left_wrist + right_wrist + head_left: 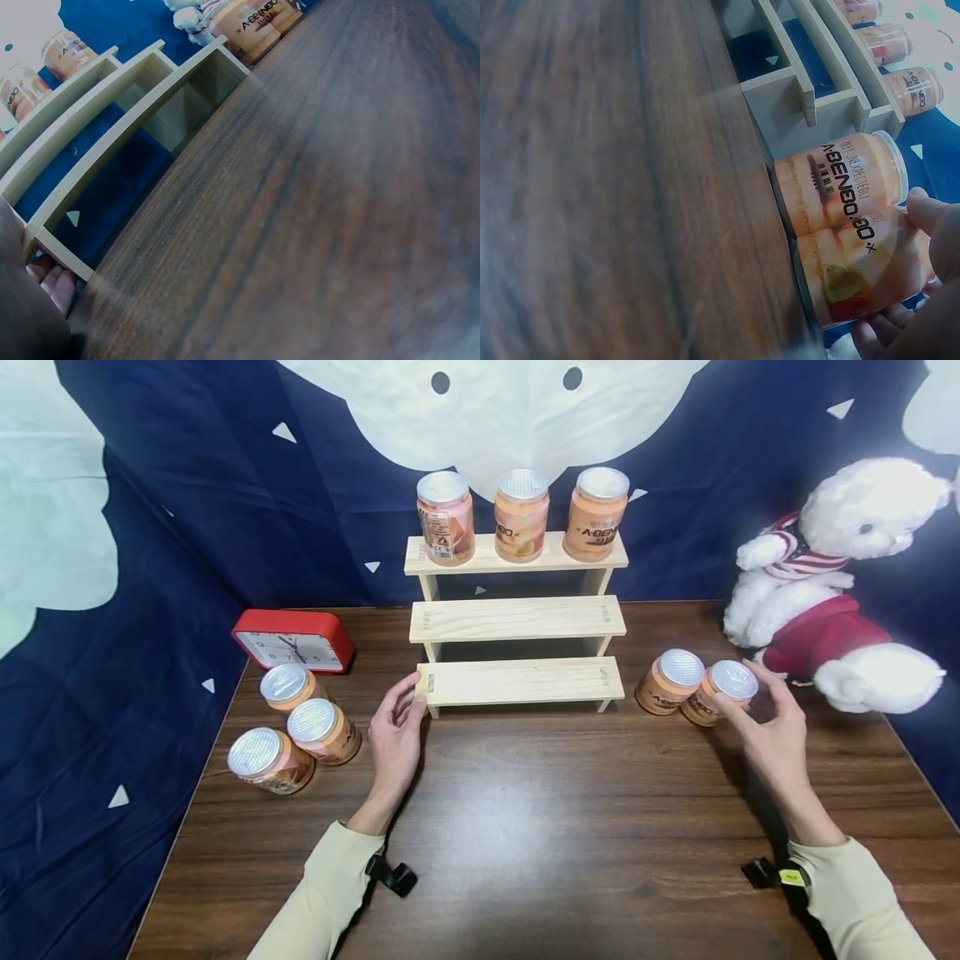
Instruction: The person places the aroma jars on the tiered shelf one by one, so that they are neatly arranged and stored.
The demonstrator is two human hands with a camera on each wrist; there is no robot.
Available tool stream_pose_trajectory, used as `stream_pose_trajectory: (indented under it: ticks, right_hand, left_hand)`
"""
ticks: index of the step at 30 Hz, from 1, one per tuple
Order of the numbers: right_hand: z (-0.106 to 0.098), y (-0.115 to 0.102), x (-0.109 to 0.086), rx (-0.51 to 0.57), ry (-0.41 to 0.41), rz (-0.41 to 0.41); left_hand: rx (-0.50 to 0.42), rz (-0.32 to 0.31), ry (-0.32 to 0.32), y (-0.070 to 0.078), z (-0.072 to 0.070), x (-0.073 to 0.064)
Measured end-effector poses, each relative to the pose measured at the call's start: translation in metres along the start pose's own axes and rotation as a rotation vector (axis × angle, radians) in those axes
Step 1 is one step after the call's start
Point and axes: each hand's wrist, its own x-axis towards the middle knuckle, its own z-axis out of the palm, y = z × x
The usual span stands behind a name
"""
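My left hand (396,735) grips the left end of a three-step wooden display rack (517,683), its fingertips curled behind the front leg in the left wrist view. With the thumb on one side and fingers on the other, my right hand (776,735) holds an orange jar with a silver lid (733,681) near its top. That jar stands on the table right against a second orange jar (840,184), to the right of the rack. On the rack's top step stand three like jars (522,518). The two lower steps are bare.
Three more orange jars (324,732) stand at the left, in front of a red alarm clock (292,639). A white plush bear (840,585) in a red garment leans at the back right. Dark blue cloth (300,527) hangs behind the brown wooden table (570,827).
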Motion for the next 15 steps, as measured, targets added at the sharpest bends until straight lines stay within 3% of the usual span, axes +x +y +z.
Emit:
stream_pose_trajectory:
  ticks: [5,15]
  right_hand:
    - [0.001,0.001,0.001,0.105,0.009,0.027]
    - [0.003,0.002,-0.001,0.095,0.028,0.051]
  left_hand:
    - [-0.003,0.010,-0.008,-0.007,-0.002,0.002]
    - [0.019,-0.018,-0.012,0.005,0.000,-0.002]
